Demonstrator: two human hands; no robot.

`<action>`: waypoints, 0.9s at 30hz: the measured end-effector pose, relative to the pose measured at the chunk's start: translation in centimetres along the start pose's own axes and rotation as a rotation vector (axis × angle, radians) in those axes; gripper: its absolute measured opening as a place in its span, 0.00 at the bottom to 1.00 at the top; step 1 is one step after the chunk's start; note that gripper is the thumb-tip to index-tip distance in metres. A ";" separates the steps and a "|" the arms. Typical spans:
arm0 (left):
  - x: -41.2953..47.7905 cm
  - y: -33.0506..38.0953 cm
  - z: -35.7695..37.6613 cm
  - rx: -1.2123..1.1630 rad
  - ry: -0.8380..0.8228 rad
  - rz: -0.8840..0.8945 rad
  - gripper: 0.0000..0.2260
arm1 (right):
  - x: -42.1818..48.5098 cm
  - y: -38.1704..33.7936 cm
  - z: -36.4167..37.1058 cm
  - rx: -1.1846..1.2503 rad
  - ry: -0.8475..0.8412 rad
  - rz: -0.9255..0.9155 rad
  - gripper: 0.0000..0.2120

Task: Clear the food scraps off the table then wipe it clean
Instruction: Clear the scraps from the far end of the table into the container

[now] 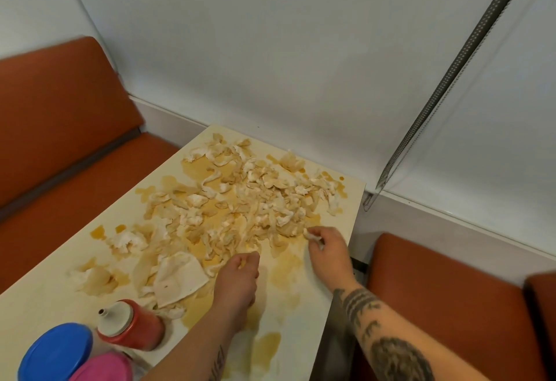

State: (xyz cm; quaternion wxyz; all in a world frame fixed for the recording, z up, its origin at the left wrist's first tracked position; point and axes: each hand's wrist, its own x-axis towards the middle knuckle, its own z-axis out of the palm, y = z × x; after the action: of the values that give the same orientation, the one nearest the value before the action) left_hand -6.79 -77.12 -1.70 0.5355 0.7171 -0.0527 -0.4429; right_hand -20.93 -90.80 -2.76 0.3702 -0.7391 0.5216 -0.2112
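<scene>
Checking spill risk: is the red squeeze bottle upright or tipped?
Upright: the red squeeze bottle stands on its base on the table, with its white nozzle cap on top.

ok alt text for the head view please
Two bare hands pick at sauce-stained food scraps strewn over a pale table: the right hand pinches a white scrap, the left hand curls its fingers at the pile's near edge. A red squeeze bottle stands near left; orange bench seats flank the table.

I count one red bottle [135, 326], one blue lid [57, 350] and one pink lid [102, 368], all at seven o'clock (scraps [240, 206]: too many to count).
</scene>
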 end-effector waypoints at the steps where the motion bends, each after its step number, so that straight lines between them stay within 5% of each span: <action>1: 0.2 0.0 -0.4 0.025 0.022 0.022 0.10 | 1.5 0.6 -0.2 -0.071 0.000 0.030 0.14; 5: 0.8 0.0 -1.5 0.086 0.078 0.070 0.14 | 5.0 2.0 0.1 -0.255 -0.129 0.114 0.26; 8: 0.7 -0.3 -2.3 0.101 0.086 0.077 0.15 | 4.9 2.4 1.6 -0.355 -0.215 0.075 0.20; 13: 0.4 -1.4 -3.5 0.167 0.086 0.071 0.17 | 1.2 2.6 2.7 -0.141 -0.119 0.080 0.09; 18: 0.0 -1.6 -3.5 0.143 0.062 0.056 0.17 | -1.7 1.1 1.5 0.191 0.013 0.121 0.13; 22: -0.5 -1.9 -3.7 0.141 0.064 0.062 0.17 | -1.9 -0.4 1.4 0.484 0.001 0.253 0.07; 27: -1.1 -2.2 -4.5 0.127 0.092 0.054 0.16 | -0.7 -1.3 4.6 0.192 -0.092 0.184 0.06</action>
State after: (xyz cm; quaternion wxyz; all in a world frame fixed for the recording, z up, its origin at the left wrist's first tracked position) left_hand -5.23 -72.33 -2.67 0.5025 0.7677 -0.0754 -0.3904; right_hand -17.17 -88.37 -4.68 0.4805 -0.6582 0.5472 -0.1912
